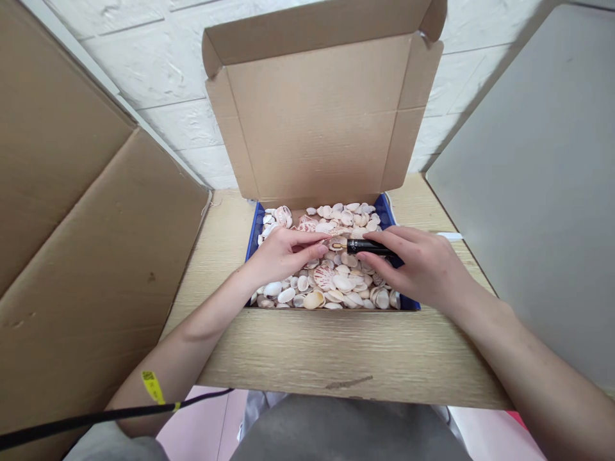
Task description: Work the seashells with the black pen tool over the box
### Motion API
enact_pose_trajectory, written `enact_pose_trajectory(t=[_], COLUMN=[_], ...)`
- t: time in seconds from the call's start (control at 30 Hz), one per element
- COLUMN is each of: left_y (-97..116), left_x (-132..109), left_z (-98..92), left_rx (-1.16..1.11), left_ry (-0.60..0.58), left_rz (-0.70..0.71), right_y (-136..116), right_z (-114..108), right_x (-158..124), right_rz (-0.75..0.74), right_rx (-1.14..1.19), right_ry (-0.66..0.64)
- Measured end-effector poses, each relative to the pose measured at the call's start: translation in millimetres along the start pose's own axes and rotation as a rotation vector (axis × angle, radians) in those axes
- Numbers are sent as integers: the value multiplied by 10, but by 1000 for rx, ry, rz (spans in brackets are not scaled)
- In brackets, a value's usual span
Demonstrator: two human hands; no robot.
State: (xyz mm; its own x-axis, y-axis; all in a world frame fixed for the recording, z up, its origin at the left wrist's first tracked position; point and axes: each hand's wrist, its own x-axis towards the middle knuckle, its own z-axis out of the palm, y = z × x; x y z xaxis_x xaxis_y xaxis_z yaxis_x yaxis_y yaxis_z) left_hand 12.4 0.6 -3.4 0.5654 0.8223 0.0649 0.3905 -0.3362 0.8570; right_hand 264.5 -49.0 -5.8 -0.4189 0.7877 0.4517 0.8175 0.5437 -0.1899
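My right hand [423, 261] grips a mini hand drill [361, 247], a black cylinder with a thin brass-coloured tip pointing left. Across from it, my left hand [288, 253] pinches a small pale shell [336, 243] between thumb and fingers. The drill's tip meets or nearly meets this shell; the exact contact is too small to make out. Both hands are over an opened cardboard box with blue sides [252, 238], filled with white and cream seashells [353, 282]. A red-streaked scallop shell [323, 277] lies among them, below the drill.
The box's brown lid [317, 121] stands raised against a white brick-patterned wall [182, 125]. Cardboard [96, 243] borders the wooden tabletop [336, 349] on the left, and a grey panel [542, 192] on the right. A black cable [96, 419] with a yellow tag crosses the lower left.
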Motion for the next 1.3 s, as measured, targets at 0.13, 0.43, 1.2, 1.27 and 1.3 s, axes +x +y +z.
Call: enact_pose_trajectory(t=[0.13,0.43,1.2,1.27,1.3], left_y=[13,32,83,82,78], left_x=[-2,-4,13,15,16], left_z=[6,16,-7,-6,-3], left_rx=[-68,-264,-324,-326,-333], left_ry=[3,19,-40,-29,-21], left_rz=[-42,-130,-134,-142,-144], right_y=[-12,-33,-46,-33,-28], right_z=[-11,-42,-1,22,34], right_x=[12,55,17,8,4], right_rz=[-47,-35,-23,-33,-39], right_rx=[-50,0,-10,-8,-9], right_ry=[78,200,107,100,99])
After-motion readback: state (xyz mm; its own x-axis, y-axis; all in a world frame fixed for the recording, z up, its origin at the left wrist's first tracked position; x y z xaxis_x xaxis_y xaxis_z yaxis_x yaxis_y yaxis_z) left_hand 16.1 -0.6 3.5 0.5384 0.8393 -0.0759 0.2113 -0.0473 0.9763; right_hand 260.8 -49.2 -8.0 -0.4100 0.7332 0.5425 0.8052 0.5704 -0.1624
